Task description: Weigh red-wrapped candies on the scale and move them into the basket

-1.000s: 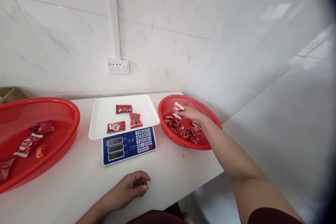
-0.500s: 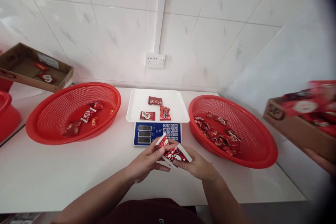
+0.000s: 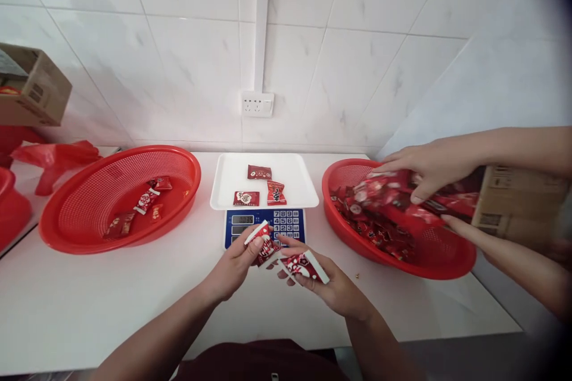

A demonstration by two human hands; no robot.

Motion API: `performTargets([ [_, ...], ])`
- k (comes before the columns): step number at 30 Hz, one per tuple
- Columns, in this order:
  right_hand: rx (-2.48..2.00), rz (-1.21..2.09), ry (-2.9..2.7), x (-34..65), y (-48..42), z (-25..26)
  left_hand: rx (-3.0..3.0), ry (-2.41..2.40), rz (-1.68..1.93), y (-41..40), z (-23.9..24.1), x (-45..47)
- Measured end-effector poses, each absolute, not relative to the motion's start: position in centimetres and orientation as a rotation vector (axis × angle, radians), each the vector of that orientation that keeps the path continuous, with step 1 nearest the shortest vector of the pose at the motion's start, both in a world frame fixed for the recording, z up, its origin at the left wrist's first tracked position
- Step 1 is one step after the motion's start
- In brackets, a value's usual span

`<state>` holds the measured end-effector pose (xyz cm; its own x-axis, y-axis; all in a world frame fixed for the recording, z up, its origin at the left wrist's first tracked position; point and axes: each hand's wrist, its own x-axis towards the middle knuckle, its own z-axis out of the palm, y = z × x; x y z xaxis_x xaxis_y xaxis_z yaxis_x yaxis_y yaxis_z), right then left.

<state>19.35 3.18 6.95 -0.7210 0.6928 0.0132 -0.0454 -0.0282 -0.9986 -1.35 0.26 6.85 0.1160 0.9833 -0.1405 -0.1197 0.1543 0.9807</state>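
Note:
My left hand (image 3: 239, 262) pinches a red and white snack packet (image 3: 263, 244) in front of the scale. In my right hand (image 3: 328, 283) is a second red and white snack packet (image 3: 304, 266), slightly apart from the first. Just beyond my hands stands a blue digital scale (image 3: 289, 220), its keypad partly hidden by my fingers. On its white tray (image 3: 223, 178) lie three red packets: a dark red one (image 3: 259, 172), a flat one (image 3: 246, 197) and a twisted one (image 3: 276, 192).
The right red basket (image 3: 451, 244) holds many packets; another person's hands (image 3: 433, 161) empty a cardboard box (image 3: 513, 208) into it. The left red basket (image 3: 111, 178) holds several packets. A cardboard box (image 3: 49, 86) and red plastic bag (image 3: 58, 158) are at far left.
The two packets in my hands have moved apart. At right, another person has tipped the box, and packets slide into the right basket. The left box has shifted farther left, uncovering the red bag.

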Motion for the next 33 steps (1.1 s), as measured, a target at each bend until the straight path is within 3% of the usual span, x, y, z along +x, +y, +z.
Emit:
performTargets([
  [12, -0.779, 1.863, -1.099, 17.1, 2.8, 4.8, 1.622, 1.179, 0.948, 0.0, 7.1, 0.5],
  [21, -0.847, 1.757, -1.266, 17.7, 2.9, 5.3, 1.572, 1.144, 0.88, 0.8, 7.3, 0.0],
  [33, -0.888, 1.754, -1.215, 17.8, 2.8, 3.9, 1.418, 1.16, 1.053, 1.7, 8.2, -0.4],
])
